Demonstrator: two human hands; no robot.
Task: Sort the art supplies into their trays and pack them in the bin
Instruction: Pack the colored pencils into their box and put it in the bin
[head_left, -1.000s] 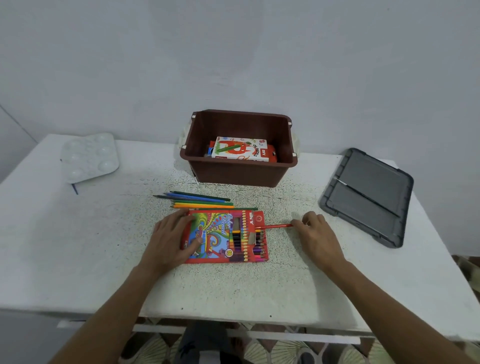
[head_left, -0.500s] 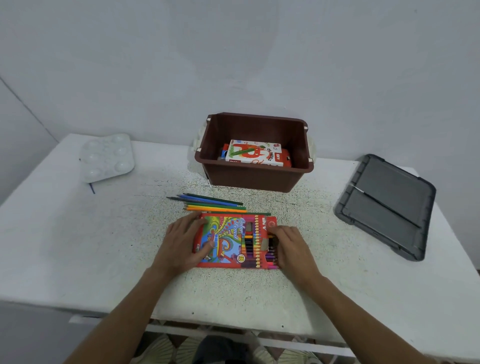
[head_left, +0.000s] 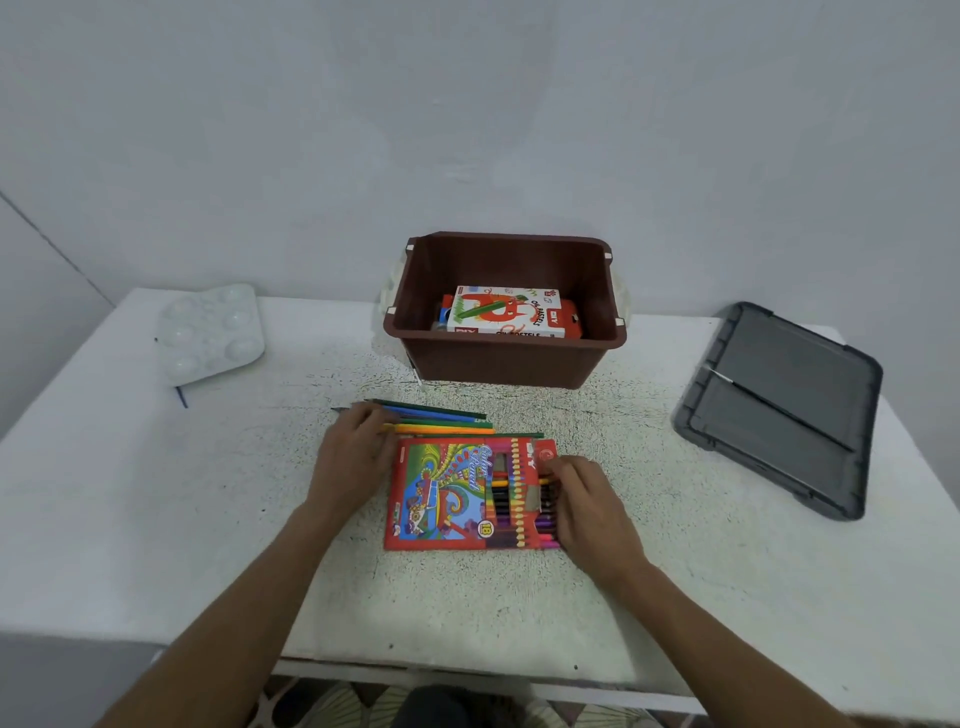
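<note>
Head view looks down two bare forearms that reach across a white speckled bench (head_left: 156, 519). Nearest lies a flat red cardboard coloured-pencil box (head_left: 447, 493), its open end turned to the right, where rows of pencil ends show. The right hand (head_left: 587, 504) arches over that end with its wrist low. Its fingers curl so that the tips sit on the pencil ends, and its thumb lies by the box's upper corner. It grips the end, I judge, to square the pencils inside and steady the mouth for more. The left hand (head_left: 353, 457) lies just beside the box's left edge, its forearm angling in from the near left. Its loosely bent fingers rest over the left ends of the loose coloured pencils (head_left: 447, 422), which fan out just behind the box. Whether it pinches one or merely rests on them I cannot tell, though the reach suggests it is gathering the next pencil to feed across. Beyond stands an open brown plastic bin (head_left: 506, 364) with a white and red oil pastels carton (head_left: 506, 312) lying flat inside. Its grey plastic lid (head_left: 810, 447) lies well apart on the right, so that the bin is free for packing, and a thin brush-like stick (head_left: 769, 402) lies across it. At far left sits a white plastic paint palette (head_left: 208, 332).
</note>
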